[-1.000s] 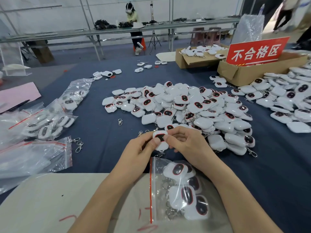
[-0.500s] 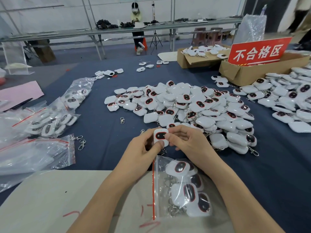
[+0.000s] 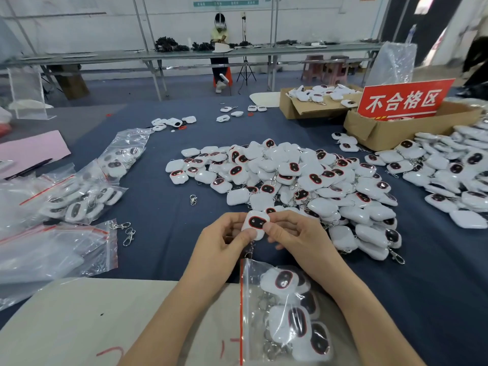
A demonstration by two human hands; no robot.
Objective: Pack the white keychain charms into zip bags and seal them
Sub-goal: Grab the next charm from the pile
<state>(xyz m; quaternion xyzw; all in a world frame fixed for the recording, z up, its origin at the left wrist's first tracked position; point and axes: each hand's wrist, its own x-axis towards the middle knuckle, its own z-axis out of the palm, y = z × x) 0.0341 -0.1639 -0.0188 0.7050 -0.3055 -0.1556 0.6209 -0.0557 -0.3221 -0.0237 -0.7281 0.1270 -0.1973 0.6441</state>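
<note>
Both hands hold one white keychain charm with a dark red-rimmed face, just above the blue cloth. My left hand pinches its left and lower side with the thumb on top. My right hand pinches its right edge. Its metal clasp hangs below, mostly hidden. Right under my hands lies a clear zip bag with a red seal strip, holding several charms. A big pile of loose charms covers the cloth beyond my hands.
Filled and empty zip bags lie at the left, with loose metal clasps beside them. A second charm heap and cardboard boxes with a red sign sit at the right. A pale board lies under my forearms.
The charm has been turned and raised slightly between my fingers, its dark face now showing more fully. Both hands stay in the same place.
</note>
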